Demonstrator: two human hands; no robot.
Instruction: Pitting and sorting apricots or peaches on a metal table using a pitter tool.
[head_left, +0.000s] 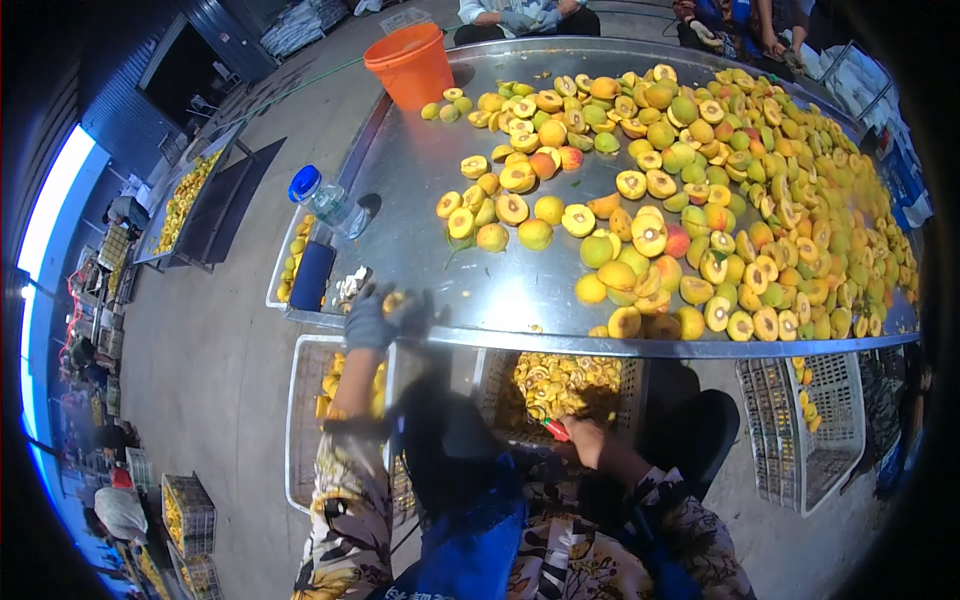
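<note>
My gloved left hand (370, 322) is over the near left edge of the metal table (420, 300), close to a crumpled white wrapper (352, 283). A yellow fruit piece (392, 302) shows just right of its fingers; whether it is held is unclear. My bare right hand (583, 441) grips a red-handled tool (556, 429) with a curved metal end, over a plastic crate (487, 390) of cut yellow fruit (566, 379) below the table edge. Halved and whole yellow, green and reddish stone fruit (720, 217), like apricots or peaches, cover the table's right side.
An orange bucket (411, 67) stands at the table's far left corner. A blue-lidded clear jar (326, 199) and a dark blue box-like object (313, 276) sit at the left edge. Crates (292, 427) stand below left and right (832, 450). Co-workers' gloved hands (525, 21) show beyond the table.
</note>
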